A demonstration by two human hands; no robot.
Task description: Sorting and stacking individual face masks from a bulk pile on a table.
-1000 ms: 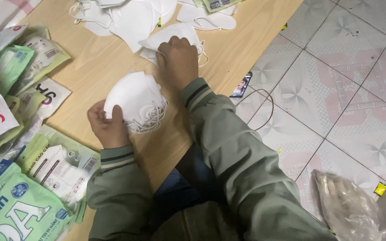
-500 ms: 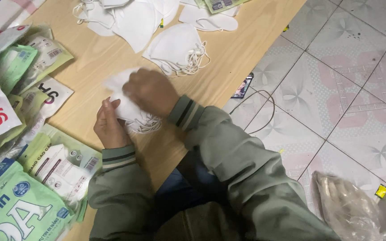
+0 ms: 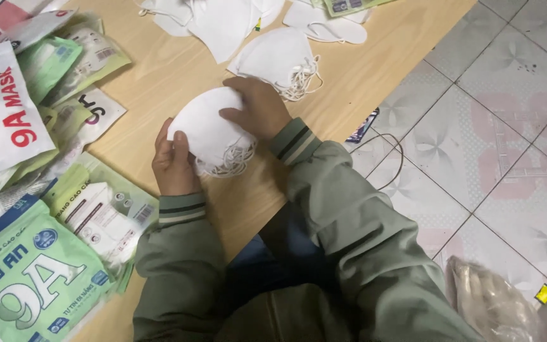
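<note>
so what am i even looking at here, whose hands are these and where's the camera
The camera is worn on a person's head and looks down, so you see that person's own arms in green jacket sleeves reaching out in front of them. There is no machine here, only two bare hands at work over a low wooden board that lies on a tiled floor.

The left hand and the right hand together hold a small stack of white face masks, its elastic ear loops hanging out at the lower edge. The left grips the stack's side; the right rests on top.

Just beyond lies another mask stack, and further off loose white masks. To the left are green and white mask packets, some filled. At the bottom right, on the floor, lies a crumpled clear plastic bag.
</note>
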